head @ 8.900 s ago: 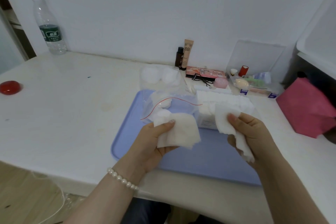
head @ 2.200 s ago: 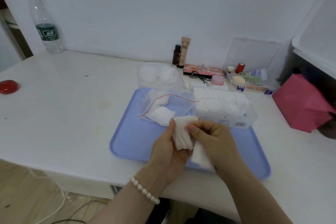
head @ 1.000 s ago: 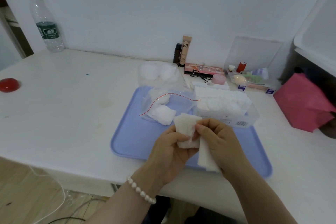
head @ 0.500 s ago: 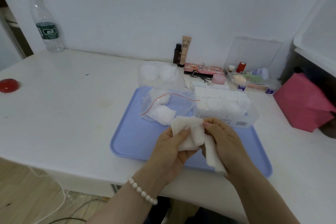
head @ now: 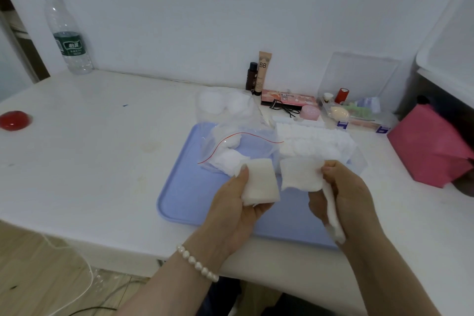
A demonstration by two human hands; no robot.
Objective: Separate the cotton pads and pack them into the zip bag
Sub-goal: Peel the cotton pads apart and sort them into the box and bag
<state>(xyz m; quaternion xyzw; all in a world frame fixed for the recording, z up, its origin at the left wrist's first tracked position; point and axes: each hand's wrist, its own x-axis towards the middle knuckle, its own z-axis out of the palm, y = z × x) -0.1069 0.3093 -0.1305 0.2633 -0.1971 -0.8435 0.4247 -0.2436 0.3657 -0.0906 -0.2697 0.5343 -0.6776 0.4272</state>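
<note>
Cotton pads are pinched apart, one in the left hand, others in the right hand.

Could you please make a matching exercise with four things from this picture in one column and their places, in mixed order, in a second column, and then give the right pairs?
Things
1. water bottle
2. zip bag
3. cotton pad
4. pink bag

Places
A. lying on the blue tray, some pads inside
B. at the right edge of the table
C. held in the left hand
D. standing at the far left corner, by the wall

Pairs: 1-D, 2-A, 3-C, 4-B
</note>
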